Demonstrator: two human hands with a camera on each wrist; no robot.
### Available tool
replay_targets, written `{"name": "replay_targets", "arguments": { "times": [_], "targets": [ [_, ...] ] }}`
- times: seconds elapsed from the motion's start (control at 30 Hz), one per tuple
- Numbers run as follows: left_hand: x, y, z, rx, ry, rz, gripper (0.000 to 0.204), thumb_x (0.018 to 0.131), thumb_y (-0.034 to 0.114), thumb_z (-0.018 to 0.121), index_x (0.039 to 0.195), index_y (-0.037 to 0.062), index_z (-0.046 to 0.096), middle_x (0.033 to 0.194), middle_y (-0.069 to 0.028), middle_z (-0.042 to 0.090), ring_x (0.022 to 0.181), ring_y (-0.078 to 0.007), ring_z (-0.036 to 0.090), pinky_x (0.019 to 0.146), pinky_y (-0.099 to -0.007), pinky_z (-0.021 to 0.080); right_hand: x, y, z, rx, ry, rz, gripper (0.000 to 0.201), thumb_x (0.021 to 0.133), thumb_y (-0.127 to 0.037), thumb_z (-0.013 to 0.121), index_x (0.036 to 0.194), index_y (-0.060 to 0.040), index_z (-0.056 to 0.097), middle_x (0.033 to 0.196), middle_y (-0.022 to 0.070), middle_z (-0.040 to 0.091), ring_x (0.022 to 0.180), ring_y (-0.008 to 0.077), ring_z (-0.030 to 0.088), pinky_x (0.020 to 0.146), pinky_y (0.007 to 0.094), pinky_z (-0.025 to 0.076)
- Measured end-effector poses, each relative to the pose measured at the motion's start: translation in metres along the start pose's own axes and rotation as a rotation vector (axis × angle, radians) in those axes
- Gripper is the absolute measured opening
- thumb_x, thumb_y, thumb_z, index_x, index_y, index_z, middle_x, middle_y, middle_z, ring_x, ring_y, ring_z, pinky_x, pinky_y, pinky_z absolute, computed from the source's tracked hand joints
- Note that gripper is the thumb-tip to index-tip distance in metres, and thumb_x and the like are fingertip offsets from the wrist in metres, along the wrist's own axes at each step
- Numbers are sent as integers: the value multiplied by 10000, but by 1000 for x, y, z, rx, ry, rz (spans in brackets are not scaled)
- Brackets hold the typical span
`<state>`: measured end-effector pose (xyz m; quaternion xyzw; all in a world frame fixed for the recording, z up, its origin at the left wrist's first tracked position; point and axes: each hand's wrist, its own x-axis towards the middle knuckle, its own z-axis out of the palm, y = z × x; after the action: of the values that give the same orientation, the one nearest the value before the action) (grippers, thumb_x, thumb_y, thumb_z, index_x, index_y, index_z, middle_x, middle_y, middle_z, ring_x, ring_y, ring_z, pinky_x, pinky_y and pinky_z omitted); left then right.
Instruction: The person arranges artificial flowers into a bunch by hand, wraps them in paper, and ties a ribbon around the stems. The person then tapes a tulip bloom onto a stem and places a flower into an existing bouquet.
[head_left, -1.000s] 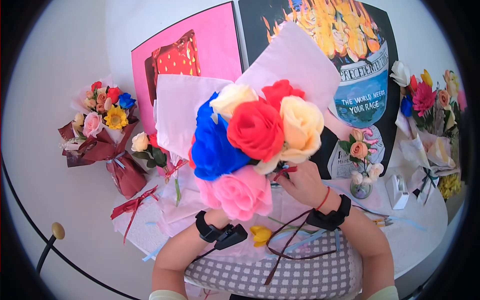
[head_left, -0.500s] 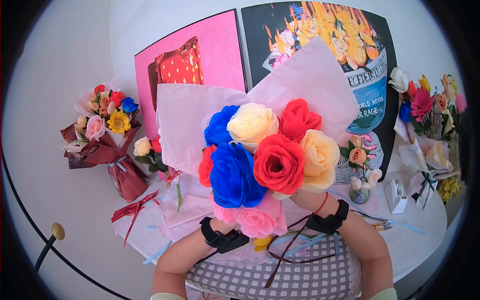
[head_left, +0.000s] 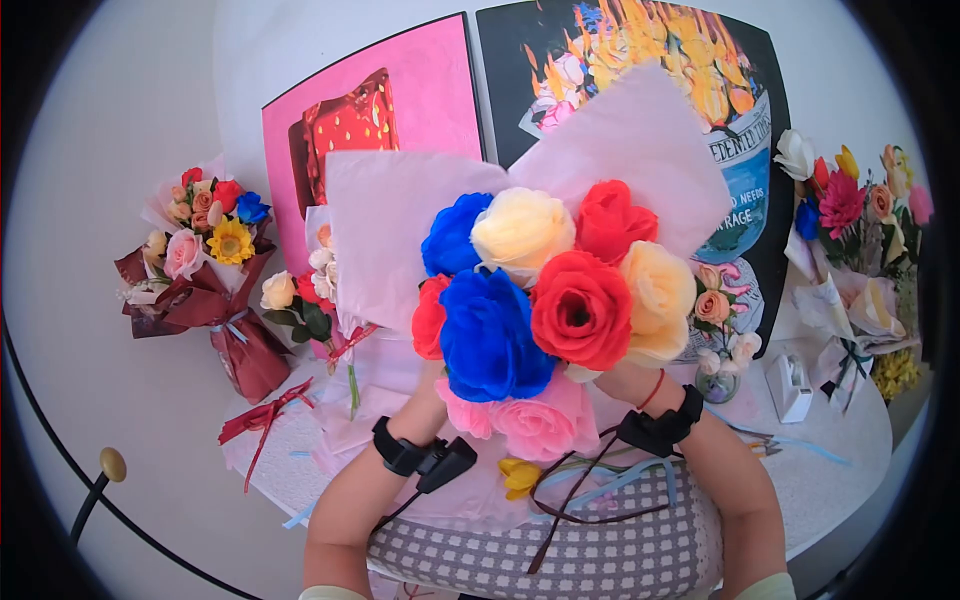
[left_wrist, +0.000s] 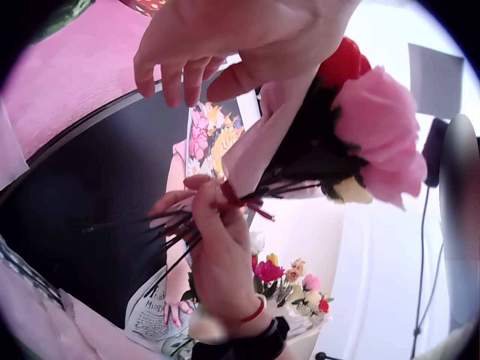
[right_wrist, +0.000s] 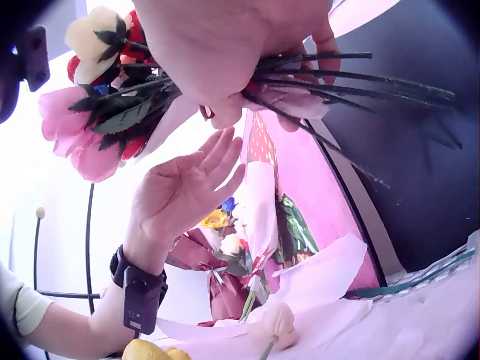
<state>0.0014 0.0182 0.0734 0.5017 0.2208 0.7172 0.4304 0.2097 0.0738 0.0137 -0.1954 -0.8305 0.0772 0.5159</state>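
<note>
A bouquet of large cloth-like roses (head_left: 580, 310) in blue, red, cream and pink faces the head camera, backed by pale pink wrapping paper (head_left: 640, 150). My right hand (left_wrist: 225, 255) grips its dark stems (right_wrist: 360, 86) just below a dark red ribbon (left_wrist: 232, 196) tied round the gathered paper. The stem ends stick out past that hand. My left hand (right_wrist: 184, 191) is beside the bouquet with fingers extended and nothing in it. In the head view the flowers hide most of both hands.
Another bouquet in maroon paper (head_left: 245, 340) stands at the left, more flowers (head_left: 840, 200) at the right. A tape dispenser (head_left: 790, 388) and small vase (head_left: 718, 383) are on the table. Brown and blue ribbons (head_left: 590, 500) and a yellow flower (head_left: 520, 478) lie near the front edge.
The bouquet has moved right and turned its blooms toward the head camera. My right hand, earlier seen at the ribbon, is now mostly behind the flowers. My left wrist has shifted up and left.
</note>
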Motion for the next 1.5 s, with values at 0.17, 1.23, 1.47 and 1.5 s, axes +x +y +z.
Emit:
{"name": "replay_targets", "arguments": {
  "times": [0.17,1.23,1.47,1.5],
  "targets": [
    [24,27,-58,-330,17,176,456,914,377,334,1229,56,406,1187,-95,501,1066,-214,499,922,-346,378,11,-33,-23,-241,-152,-14,304,747,-199,632,989,-37,547,905,140,583,870,312,552,730,371,446],
    [18,-101,-5,580,-668,-533,266,915,238,446,1027,20,550,924,-53,601,733,-47,533,615,-172,366,4,16,-24,238,-228,639,314,804,-279,617,931,-18,498,711,12,511,627,66,489,542,220,413],
    [6,-106,9,544,-593,-381,294,933,260,397,1008,24,556,878,-33,606,637,-55,526,563,-174,362,0,23,-22,121,-182,529,297,785,-283,621,785,4,545,584,32,517,522,86,498,461,248,402],
    [7,-106,8,544,-595,-382,294,933,260,397,1008,24,556,878,-33,606,637,-55,526,563,-174,362,1,21,-22,121,-180,531,297,785,-283,621,785,4,545,584,32,517,522,86,498,461,248,402]
  ]
}}
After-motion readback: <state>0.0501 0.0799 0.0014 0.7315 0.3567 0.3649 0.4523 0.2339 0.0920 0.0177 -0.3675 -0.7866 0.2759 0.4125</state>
